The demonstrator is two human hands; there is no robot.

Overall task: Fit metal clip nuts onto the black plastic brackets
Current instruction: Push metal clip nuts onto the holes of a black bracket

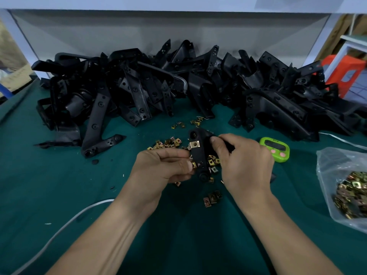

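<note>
Between the two hands, just over the green surface (59, 185), a black plastic bracket (199, 153) is being held lengthways, one rounded end pointing away from the person and the other toward them. The right hand (244, 155) is wrapping its curled fingers round the bracket's right side, the thumb pressing on top, so that grip is closed firmly on the part. One fitted clip nut (194, 144) is sitting on the bracket's left edge, just beyond the left hand's grip. The left hand (162, 167) is pinching a second clip nut (194, 165) between thumb and forefinger, and this nut is touching the same edge nearer the person; how far on it is I cannot tell.

Under and just beyond both grips, loose clip nuts (168, 143) are lying scattered on the surface, with a small cluster (212, 198) lying nearer the person than the right hand's grip. Just right of that grip a green timer (275, 148) is lying flat. Farther right, a clear plastic bag (347, 187) is holding many more nuts. Well beyond the hands, a long pile of black brackets (139, 86) is stretching across the back of the surface. A white cable (59, 231) is trailing below the left forearm.
</note>
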